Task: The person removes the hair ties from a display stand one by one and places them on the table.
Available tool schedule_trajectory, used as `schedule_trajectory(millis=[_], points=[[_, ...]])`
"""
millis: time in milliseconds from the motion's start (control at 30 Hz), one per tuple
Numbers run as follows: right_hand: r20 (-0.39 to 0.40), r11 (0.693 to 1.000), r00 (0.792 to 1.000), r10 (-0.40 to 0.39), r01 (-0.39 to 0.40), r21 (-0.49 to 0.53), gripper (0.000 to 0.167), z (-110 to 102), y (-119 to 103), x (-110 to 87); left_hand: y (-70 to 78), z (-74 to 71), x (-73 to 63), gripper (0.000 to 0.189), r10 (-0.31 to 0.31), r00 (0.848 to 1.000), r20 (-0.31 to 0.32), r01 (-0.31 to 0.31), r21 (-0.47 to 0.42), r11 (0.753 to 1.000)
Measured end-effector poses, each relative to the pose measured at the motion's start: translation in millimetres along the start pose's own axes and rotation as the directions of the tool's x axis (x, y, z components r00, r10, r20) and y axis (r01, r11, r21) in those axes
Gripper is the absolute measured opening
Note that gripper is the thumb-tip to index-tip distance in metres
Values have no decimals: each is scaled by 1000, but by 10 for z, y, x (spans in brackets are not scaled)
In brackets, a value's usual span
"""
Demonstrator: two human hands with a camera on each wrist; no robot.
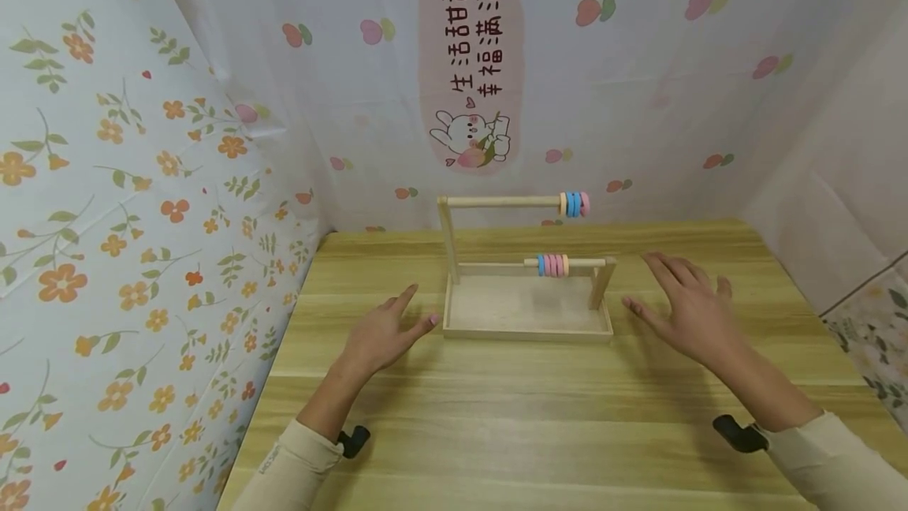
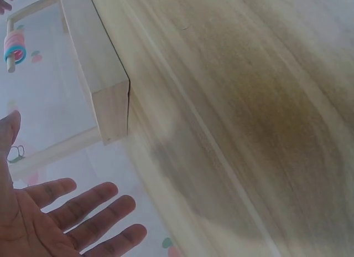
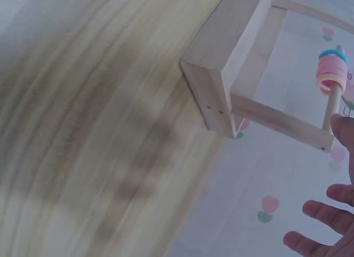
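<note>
From my station I see the wooden stand (image 1: 528, 335) on the table (image 1: 525, 424) between the left hand (image 1: 383, 337) and the right hand (image 1: 698, 314), both with fingers spread and holding nothing, apparently placed so either end is within reach. The upper rings (image 1: 574, 204) and lower rings (image 1: 552, 266) stay up because rods run through them, each rod borne by one post, leaving its other end free.
</note>
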State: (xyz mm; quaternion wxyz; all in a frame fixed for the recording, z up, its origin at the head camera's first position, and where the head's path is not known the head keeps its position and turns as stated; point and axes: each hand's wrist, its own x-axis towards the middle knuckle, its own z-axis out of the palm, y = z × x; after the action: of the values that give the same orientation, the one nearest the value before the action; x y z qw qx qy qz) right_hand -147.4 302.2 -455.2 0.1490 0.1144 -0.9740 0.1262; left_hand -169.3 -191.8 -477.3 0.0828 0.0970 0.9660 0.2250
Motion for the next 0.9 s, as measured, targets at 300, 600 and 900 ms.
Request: schedule_trajectory(millis=[300, 600, 900], points=[[37, 999, 999, -26, 24, 35, 77, -36, -94, 235, 0, 29, 13, 92, 18, 1000, -11, -18, 9, 1000], [89, 999, 996, -25, 23, 26, 70, -9, -197, 400, -15, 64, 23, 91, 9, 1000, -25, -8, 20, 1000], [43, 997, 997, -67, 65, 33, 53, 95, -251, 469, -3, 99, 2, 89, 3, 1000, -24, -3, 7, 1000]])
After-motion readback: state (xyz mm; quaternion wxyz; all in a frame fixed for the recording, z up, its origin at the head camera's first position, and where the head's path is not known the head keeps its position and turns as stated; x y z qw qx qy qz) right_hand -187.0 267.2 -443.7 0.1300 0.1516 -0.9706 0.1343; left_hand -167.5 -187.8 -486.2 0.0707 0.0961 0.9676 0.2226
